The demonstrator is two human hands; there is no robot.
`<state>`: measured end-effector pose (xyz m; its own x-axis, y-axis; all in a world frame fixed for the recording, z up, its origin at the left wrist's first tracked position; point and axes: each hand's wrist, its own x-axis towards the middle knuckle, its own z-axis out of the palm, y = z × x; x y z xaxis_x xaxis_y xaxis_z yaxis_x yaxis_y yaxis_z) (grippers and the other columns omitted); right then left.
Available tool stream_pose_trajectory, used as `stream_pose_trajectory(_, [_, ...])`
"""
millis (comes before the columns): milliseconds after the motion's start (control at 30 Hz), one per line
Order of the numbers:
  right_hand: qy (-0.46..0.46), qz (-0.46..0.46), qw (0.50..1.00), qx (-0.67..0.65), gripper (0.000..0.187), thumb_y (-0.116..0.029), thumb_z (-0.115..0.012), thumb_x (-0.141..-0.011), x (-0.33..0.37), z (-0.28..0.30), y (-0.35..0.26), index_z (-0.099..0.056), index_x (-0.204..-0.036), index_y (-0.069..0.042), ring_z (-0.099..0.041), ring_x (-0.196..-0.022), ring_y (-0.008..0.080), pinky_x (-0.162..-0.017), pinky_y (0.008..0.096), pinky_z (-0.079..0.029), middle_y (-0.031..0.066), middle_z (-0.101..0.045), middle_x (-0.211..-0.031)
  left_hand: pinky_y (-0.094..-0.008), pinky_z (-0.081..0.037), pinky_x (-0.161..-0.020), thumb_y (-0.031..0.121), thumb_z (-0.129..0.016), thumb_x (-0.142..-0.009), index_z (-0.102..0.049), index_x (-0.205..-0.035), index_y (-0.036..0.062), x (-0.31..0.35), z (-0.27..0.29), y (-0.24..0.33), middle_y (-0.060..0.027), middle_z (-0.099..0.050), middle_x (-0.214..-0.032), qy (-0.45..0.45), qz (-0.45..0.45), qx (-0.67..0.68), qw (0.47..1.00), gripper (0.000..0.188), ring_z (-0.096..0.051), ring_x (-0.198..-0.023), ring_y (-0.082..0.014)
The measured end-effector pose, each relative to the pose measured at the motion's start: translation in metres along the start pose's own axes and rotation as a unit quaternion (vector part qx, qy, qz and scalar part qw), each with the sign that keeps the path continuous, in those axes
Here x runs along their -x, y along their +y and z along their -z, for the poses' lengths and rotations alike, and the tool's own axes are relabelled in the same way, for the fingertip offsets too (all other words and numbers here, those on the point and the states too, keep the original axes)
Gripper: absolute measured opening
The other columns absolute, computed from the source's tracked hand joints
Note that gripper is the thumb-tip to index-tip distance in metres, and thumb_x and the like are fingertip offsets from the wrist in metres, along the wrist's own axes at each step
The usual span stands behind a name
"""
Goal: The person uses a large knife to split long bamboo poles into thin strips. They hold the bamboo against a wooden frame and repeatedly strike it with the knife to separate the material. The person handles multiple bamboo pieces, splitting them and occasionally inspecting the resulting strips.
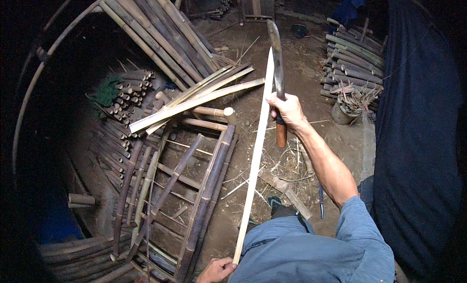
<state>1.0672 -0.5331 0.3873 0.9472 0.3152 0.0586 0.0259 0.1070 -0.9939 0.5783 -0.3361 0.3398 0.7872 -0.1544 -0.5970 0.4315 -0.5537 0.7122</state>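
In the head view the right hand [287,109] is closed tight around the wooden handle of a long curved knife [277,64], whose dark blade rises above the fist and lies just beside the tip of a pale bamboo strip [255,156]. The left hand [217,270] is curled shut on the strip's lower end, so the strip runs slanting up from it to the blade. Left of the strip lie a bamboo frame [194,185], split slats [194,102] and bundled poles [127,91]; right of the knife hand sits a stack of cut bamboo [352,64].
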Motion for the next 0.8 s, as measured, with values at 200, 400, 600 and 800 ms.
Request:
stream_pose_trajectory(200, [-0.081, -0.064, 0.994, 0.041, 0.024, -0.026, -0.066, -0.089, 0.025, -0.051, -0.001, -0.062, -0.081, -0.004, -0.051, -0.052, 0.0062, -0.049, 0.0237, -0.042, -0.0010, -0.056, -0.064, -0.0309, -0.055, -0.069, 0.026, -0.054, -0.098, -0.054, -0.119, -0.0018, -0.121, 0.060, 0.106, -0.0091, -0.064, -0.090, 0.091, -0.183, 0.363, 0.909, 0.035, -0.065, -0.075, -0.0165])
stream_pose_trajectory(400, [-0.085, 0.288, 0.832, 0.466, 0.040, -0.041, -0.067, -0.085, 0.062, -0.043, -0.011, -0.063, -0.097, -0.002, -0.064, -0.075, 0.0355, -0.066, 0.0427, -0.051, 0.0162, -0.064, -0.079, -0.0188, -0.041, -0.043, 0.021, -0.053, -0.099, -0.061, -0.112, -0.0013, -0.191, 0.095, 0.137, -0.0043, -0.061, -0.079, 0.207, -0.163, 0.475, 0.839, 0.027, -0.052, -0.055, -0.0073])
stream_pose_trajectory(600, [-0.155, 0.234, 0.806, 0.521, 0.051, -0.055, -0.059, -0.086, 0.085, -0.028, 0.006, -0.056, -0.091, -0.005, -0.065, -0.068, 0.0369, -0.061, 0.0483, -0.052, 0.0179, -0.061, -0.073, -0.0194, -0.034, -0.040, 0.027, -0.049, -0.101, -0.063, -0.102, 0.0012, -0.174, 0.084, 0.150, 0.0008, -0.054, -0.064, 0.270, -0.122, 0.349, 0.889, 0.029, -0.044, -0.048, -0.0048])
stream_pose_trajectory(800, [-0.008, 0.113, 0.848, 0.518, 0.057, -0.061, -0.048, -0.092, 0.034, 0.024, -0.013, -0.057, -0.083, -0.005, -0.062, -0.051, 0.0307, -0.052, 0.0433, -0.050, 0.0126, -0.057, -0.055, -0.0225, -0.037, -0.047, 0.022, -0.050, -0.100, -0.064, -0.093, 0.0001, -0.133, 0.037, 0.143, 0.0024, -0.053, -0.062, 0.284, -0.086, 0.301, 0.906, 0.027, -0.047, -0.053, -0.0050])
